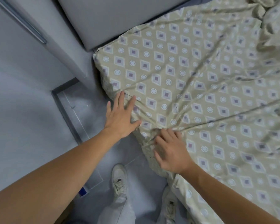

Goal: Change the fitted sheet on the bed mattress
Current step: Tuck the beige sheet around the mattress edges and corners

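Note:
A beige fitted sheet (192,88) with purple diamonds and white rings covers the mattress, wrinkled toward its near edge. My left hand (121,117) lies flat and open on the sheet at the mattress's side edge, fingers spread. My right hand (170,151) sits lower on the same edge, fingers curled into a bunched fold of the sheet where creases fan out. More of the same patterned fabric is crumpled in a heap (275,25) at the far right of the bed.
A grey padded headboard (103,21) stands behind the mattress corner. A pale cabinet or wall (31,46) fills the left. Grey tiled floor (87,118) runs alongside the bed, where my white shoes (120,180) stand close to the mattress.

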A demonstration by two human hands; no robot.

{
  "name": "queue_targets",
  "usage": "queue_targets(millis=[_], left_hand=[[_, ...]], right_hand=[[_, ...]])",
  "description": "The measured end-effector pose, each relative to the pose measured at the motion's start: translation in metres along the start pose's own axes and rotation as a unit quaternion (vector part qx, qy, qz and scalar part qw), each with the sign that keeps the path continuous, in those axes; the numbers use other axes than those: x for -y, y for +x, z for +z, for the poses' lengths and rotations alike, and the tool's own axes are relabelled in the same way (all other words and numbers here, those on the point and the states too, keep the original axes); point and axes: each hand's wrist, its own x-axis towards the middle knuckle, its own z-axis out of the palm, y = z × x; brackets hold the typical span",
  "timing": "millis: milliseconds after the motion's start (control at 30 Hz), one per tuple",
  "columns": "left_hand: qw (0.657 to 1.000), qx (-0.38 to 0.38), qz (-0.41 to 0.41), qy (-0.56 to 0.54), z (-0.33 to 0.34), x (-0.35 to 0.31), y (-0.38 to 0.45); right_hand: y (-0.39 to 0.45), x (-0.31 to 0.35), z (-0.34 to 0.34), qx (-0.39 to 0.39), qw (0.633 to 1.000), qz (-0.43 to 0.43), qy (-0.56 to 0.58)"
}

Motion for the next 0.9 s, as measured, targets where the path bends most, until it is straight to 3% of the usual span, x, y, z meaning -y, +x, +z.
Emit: queue_targets(millis=[67, 167, 233, 333, 500, 767, 900], left_hand=[[1.0, 0.005, -0.007, 0.006, -0.001, 0.001, 0.004], [1.0, -0.028, -0.012, 0.005, 0.001, -0.007, -0.001], [0.998, -0.044, 0.036, -0.007, 0.004, -0.016, -0.011], [0.996, -0.005, 0.083, -0.014, 0.011, -0.029, -0.027], [0.999, -0.001, 0.045, -0.006, 0.014, -0.044, -0.032], [0.998, -0.035, 0.029, -0.035, 0.029, -0.069, -0.061], [0.998, -0.016, 0.005, -0.063, 0.037, -0.078, -0.08]], right_hand=[[-0.02, -0.003, 0.009, 0.032, 0.999, 0.002, -0.018], [-0.04, -0.012, 0.017, -0.004, 0.999, 0.042, -0.033], [-0.045, -0.011, 0.021, -0.01, 0.997, 0.048, -0.053], [-0.052, -0.01, 0.023, -0.001, 0.997, 0.049, -0.057], [-0.081, -0.021, 0.009, 0.057, 0.998, -0.01, -0.008], [-0.083, -0.017, 0.022, -0.01, 1.0, -0.013, -0.01], [-0.109, -0.014, 0.015, 0.045, 0.998, -0.035, -0.013]])
